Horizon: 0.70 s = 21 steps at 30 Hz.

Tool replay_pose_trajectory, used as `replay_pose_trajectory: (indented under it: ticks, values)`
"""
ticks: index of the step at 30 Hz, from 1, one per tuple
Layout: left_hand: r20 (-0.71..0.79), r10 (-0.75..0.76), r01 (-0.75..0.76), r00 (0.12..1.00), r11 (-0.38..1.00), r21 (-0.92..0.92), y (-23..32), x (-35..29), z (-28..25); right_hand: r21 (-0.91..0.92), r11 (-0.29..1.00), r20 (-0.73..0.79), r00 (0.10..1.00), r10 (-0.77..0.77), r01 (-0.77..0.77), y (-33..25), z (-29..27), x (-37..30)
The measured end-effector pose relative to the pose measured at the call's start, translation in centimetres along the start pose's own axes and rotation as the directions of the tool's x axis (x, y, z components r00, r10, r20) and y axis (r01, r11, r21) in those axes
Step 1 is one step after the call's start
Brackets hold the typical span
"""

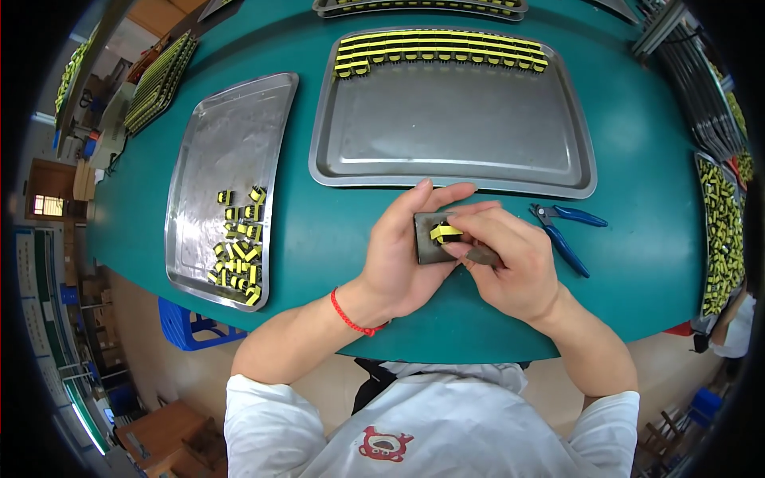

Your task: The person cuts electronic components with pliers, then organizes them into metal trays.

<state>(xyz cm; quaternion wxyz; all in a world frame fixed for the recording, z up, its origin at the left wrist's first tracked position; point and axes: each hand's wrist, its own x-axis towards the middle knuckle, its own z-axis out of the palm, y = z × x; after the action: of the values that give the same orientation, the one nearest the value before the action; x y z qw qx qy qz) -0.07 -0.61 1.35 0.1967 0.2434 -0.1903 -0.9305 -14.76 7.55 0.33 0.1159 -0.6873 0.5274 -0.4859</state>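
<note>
My left hand [389, 261], with a red cord bracelet on its wrist, holds a small dark square plate [427, 248] over the near part of the table. A small black part wrapped in yellow tape [446, 232], like a tiny transformer, is on the plate. My right hand [516, 261] pinches this taped part with its fingertips. A short dark flat piece [484, 255] also shows among my right fingers; its kind is unclear. Blue-handled cutting pliers [567, 231] lie spread on the table right of my right hand.
Beyond my hands is a metal tray [446, 127] with rows of yellow-and-black parts along its far side. A tray [203, 151] at left holds loose parts. Another full tray [721, 239] is at the right edge, near stacked trays [695, 95]. The tabletop [335, 239] is green.
</note>
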Motion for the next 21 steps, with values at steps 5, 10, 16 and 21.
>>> replay_pose_trajectory:
  ticks: [5, 10, 16, 21]
  values:
    - [-0.026, 0.047, -0.045, 0.999, 0.996, 0.08, 0.1, -0.1, -0.3, 0.217, 0.952, 0.041, 0.977, 0.211, -0.214, -0.3, -0.9, 0.0]
    - [-0.003, 0.099, -0.098, 0.995, 0.988, 0.116, 0.0, 0.1, -0.3, 0.37, 0.902, -0.059, 0.963, 0.263, -0.224, 0.2, -0.1, -0.2]
    - [-0.011, 0.068, -0.067, 0.998, 0.995, 0.076, 0.2, 0.0, -0.4, 0.36, 0.908, -0.077, 0.963, 0.258, -0.215, 0.1, 0.0, -0.2]
    - [-0.049, 0.079, -0.075, 0.996, 0.994, 0.076, 0.3, -0.2, -0.3, 0.312, 0.901, 0.085, 0.953, 0.289, -0.301, -0.3, -1.0, -0.1]
